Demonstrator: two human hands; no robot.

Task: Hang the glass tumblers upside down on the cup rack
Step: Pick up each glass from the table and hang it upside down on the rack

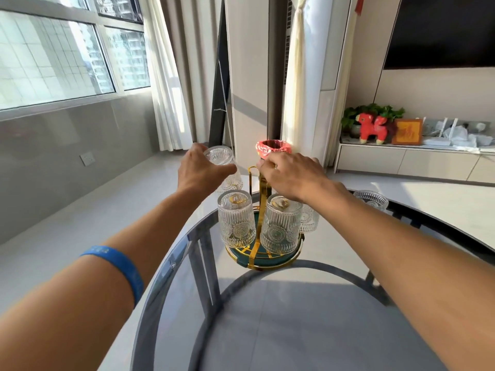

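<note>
A gold cup rack (pixel 255 236) with a dark green base stands on the round glass table (pixel 294 303). Two ribbed glass tumblers hang upside down on its near pegs, one left (pixel 235 219) and one right (pixel 280 223). A third tumbler (pixel 309 219) hangs behind my right wrist. My left hand (pixel 199 170) grips another tumbler (pixel 221 156) upside down at the rack's far left side. My right hand (pixel 292 174) grasps the rack's top handle. One more tumbler (pixel 371 200) stands on the table at the far right.
A bin with a red liner (pixel 273 148) stands on the floor just behind the rack. A low white cabinet (pixel 401 162) at the right carries a red toy horse (pixel 372 128), plants and a framed picture. Curtains and a window fill the left.
</note>
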